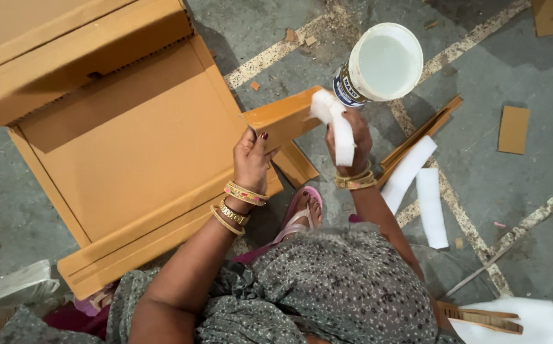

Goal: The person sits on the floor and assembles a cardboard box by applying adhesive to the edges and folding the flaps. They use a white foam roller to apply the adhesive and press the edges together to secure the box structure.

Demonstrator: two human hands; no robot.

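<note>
Grey patterned clothing [327, 286] fills the bottom edge and hides the person's lap, with one sandalled foot [303, 213] showing above it. Further out, the left hand [251, 159] pinches a narrow cardboard flap [283, 118] of a large flattened box [130, 146], while the right hand [350, 137] grips a strip of white foam [337, 124] pressed to that flap. Beyond stands an open white tub [381, 64], and more foam strips [416, 185] lie on the concrete floor [512, 204], its far parts cut off.

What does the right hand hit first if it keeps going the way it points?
Probably the white tub. The right hand, gripping a white foam strip, points up-frame and the tub sits just beyond it. The strip's top end likely reaches it first; depth unclear.
</note>
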